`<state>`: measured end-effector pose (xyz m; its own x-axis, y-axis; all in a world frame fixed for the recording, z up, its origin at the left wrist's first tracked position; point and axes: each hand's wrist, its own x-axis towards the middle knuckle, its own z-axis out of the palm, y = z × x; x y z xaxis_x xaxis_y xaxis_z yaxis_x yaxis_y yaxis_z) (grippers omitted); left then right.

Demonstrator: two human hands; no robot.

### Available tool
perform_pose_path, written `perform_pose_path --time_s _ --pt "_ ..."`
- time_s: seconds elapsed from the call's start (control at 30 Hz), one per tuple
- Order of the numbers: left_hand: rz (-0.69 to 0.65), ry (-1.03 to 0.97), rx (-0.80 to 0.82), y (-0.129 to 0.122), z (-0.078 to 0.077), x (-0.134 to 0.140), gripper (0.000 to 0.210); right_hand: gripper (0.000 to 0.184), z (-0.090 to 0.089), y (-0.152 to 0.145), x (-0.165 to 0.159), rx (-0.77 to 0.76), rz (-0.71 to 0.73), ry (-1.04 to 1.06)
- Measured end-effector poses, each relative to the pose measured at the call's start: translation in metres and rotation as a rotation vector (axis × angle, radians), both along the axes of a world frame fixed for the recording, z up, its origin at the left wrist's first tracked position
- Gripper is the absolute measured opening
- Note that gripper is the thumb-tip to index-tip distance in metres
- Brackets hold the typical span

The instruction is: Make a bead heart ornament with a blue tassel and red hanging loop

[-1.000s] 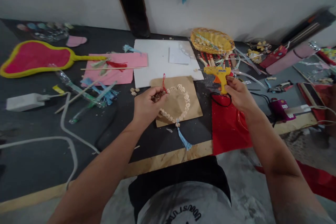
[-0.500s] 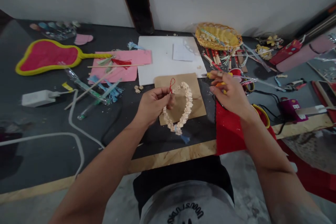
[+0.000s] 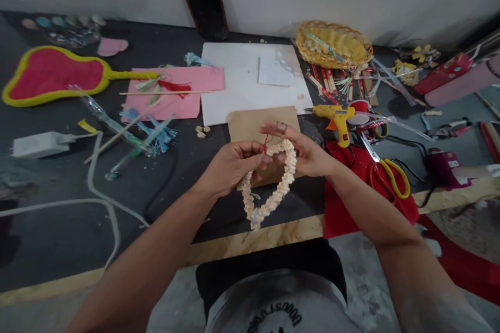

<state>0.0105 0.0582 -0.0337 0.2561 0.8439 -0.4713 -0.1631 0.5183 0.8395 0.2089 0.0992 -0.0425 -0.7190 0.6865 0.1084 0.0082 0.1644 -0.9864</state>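
A cream, knobbly heart-shaped loop (image 3: 274, 199) hangs over the table's front part, with a light blue tie at its lower tip. My left hand (image 3: 233, 165) is closed, pinching the top of the loop by a thin red cord (image 3: 266, 143). My right hand (image 3: 308, 152) has come round the loop's upper right side, its thumb and fingers on either side of the strand and its index finger stretched above the cord. Beneath both hands lies a brown paper sheet (image 3: 242, 120). To the right, a yellow glue gun (image 3: 339, 120) rests on its side.
Scissors (image 3: 394, 179) lie on red felt (image 3: 339, 203) at the right front. Behind are a white board (image 3: 230, 78) and a wicker basket (image 3: 353, 47). On the left are a pink-and-yellow felt piece (image 3: 58, 73), pink paper (image 3: 191, 106), sticks, tassels and a white cable (image 3: 111, 213).
My right hand has left the glue gun, now lying on the table, and moved left to the loop. My left hand keeps its pinch, and the loop sits slightly lower.
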Motion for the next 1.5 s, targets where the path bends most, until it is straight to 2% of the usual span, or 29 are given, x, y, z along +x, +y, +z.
perform_pose_path --time_s 0.17,0.33,0.57,0.8,1.0,1.3,1.5 --pt "-0.120 -0.022 -0.105 -0.003 0.004 -0.001 0.032 0.052 -0.012 0.000 0.005 -0.011 -0.015 0.008" --pt "-0.165 -0.011 -0.126 -0.002 0.007 -0.004 0.033 0.030 -0.008 -0.004 0.007 -0.098 -0.043 0.003" --pt "-0.247 0.006 -0.096 0.000 0.012 -0.002 0.029 0.030 -0.003 -0.012 0.004 -0.186 -0.066 -0.004" --pt "-0.264 -0.039 -0.087 -0.001 0.003 -0.006 0.021 0.016 -0.003 -0.015 -0.001 -0.059 -0.127 -0.023" --pt "-0.259 -0.076 -0.122 0.000 0.004 -0.008 0.020 0.017 -0.003 -0.016 -0.001 -0.060 -0.172 -0.108" --pt "-0.295 -0.137 -0.114 0.003 0.005 -0.012 0.016 0.026 0.001 -0.018 -0.001 -0.167 -0.217 -0.188" --pt "-0.290 -0.129 -0.116 0.003 0.009 -0.014 0.024 0.024 0.000 -0.020 0.000 -0.195 -0.228 -0.171"
